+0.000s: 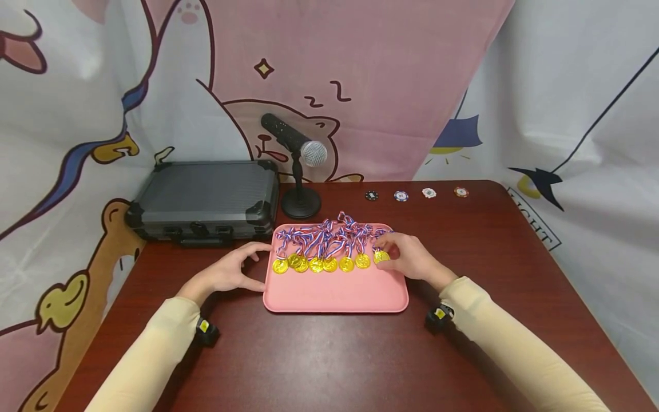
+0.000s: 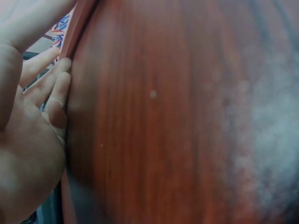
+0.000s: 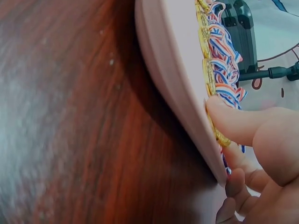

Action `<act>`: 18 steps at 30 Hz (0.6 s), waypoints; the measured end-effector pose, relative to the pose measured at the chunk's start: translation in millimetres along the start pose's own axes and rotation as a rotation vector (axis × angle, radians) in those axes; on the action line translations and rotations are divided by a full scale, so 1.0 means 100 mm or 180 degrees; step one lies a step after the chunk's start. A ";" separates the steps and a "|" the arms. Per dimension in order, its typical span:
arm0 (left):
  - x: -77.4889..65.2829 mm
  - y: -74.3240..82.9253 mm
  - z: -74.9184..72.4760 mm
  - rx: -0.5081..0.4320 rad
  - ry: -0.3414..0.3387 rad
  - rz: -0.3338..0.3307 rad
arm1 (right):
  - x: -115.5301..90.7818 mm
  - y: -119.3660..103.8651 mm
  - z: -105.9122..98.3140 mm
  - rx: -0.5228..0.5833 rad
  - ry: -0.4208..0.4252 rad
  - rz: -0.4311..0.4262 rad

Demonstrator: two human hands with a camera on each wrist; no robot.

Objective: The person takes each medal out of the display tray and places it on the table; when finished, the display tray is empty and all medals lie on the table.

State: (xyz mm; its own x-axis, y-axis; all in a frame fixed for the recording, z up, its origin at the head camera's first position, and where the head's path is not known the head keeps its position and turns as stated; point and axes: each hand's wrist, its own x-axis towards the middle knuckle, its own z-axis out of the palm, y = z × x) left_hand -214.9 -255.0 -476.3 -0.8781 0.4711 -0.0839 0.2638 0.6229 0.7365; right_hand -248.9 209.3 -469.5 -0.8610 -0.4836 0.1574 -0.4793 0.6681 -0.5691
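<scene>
A pink tray lies on the table, bearing a row of gold medals with red, white and blue ribbons bunched towards its far side. At the right end of the row, my right hand pinches one gold medal between thumb and fingers; the right wrist view shows that medal partly covered by them. My left hand is beside the tray's left rim, thumb and fingers spread apart, holding nothing. Its fingers lie close to the tray's side in the left wrist view.
Behind the tray at the left sits a dark hard case. A microphone on a round-based stand is next to it. Several poker chips line the table's back right. A printed cloth hangs behind.
</scene>
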 end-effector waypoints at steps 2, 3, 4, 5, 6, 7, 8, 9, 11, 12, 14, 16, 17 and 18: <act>0.00 0.00 0.00 -0.0005 0.0000 0.0002 | 0.00 0.02 -0.01 -0.0001 -0.0038 -0.0048; 0.00 0.00 0.00 -0.0006 0.0000 0.0002 | 0.00 0.02 -0.01 -0.0015 -0.0056 -0.0074; 0.00 0.00 0.00 -0.0004 -0.0002 0.0003 | 0.00 0.02 -0.02 -0.0032 -0.0075 -0.0090; 0.00 0.00 0.00 0.0001 -0.0002 0.0005 | -0.01 0.03 -0.03 -0.0046 -0.0095 -0.0096; 0.00 0.00 0.00 0.0007 -0.0005 0.0006 | -0.01 0.03 -0.04 -0.0051 -0.0115 -0.0101; 0.00 0.00 0.00 0.0011 -0.0005 0.0009 | -0.01 0.03 -0.05 -0.0041 -0.0130 -0.0107; 0.00 0.00 0.00 0.0011 -0.0007 0.0007 | -0.01 0.03 -0.07 -0.0030 -0.0147 -0.0116; 0.00 0.00 0.00 0.0014 -0.0009 0.0006 | -0.02 0.03 -0.09 -0.0017 -0.0158 -0.0126; 0.00 0.01 0.00 0.0021 -0.0009 0.0006 | -0.02 0.03 -0.12 0.0043 -0.0178 -0.0122; 0.00 0.01 0.00 0.0022 -0.0008 0.0010 | -0.02 0.03 -0.15 0.0077 -0.0181 -0.0124; 0.00 0.01 0.00 0.0019 -0.0006 0.0010 | -0.03 0.04 -0.19 0.0130 -0.0174 -0.0124; 0.00 0.01 0.00 0.0022 -0.0005 0.0013 | -0.03 0.05 -0.24 0.0193 -0.0146 -0.0111; 0.00 0.01 0.00 0.0022 -0.0006 0.0012 | -0.03 0.07 -0.27 0.0221 -0.0123 -0.0108; 0.00 0.00 0.00 0.0024 -0.0005 0.0013 | -0.03 0.08 -0.29 0.0248 -0.0102 -0.0099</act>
State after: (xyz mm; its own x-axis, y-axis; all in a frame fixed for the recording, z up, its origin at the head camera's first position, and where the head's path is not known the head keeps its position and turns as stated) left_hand -214.7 -254.5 -476.4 -0.8763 0.4747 -0.0818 0.2706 0.6256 0.7317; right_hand -255.3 232.6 -450.8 -0.8393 -0.5223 0.1507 -0.4901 0.6071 -0.6255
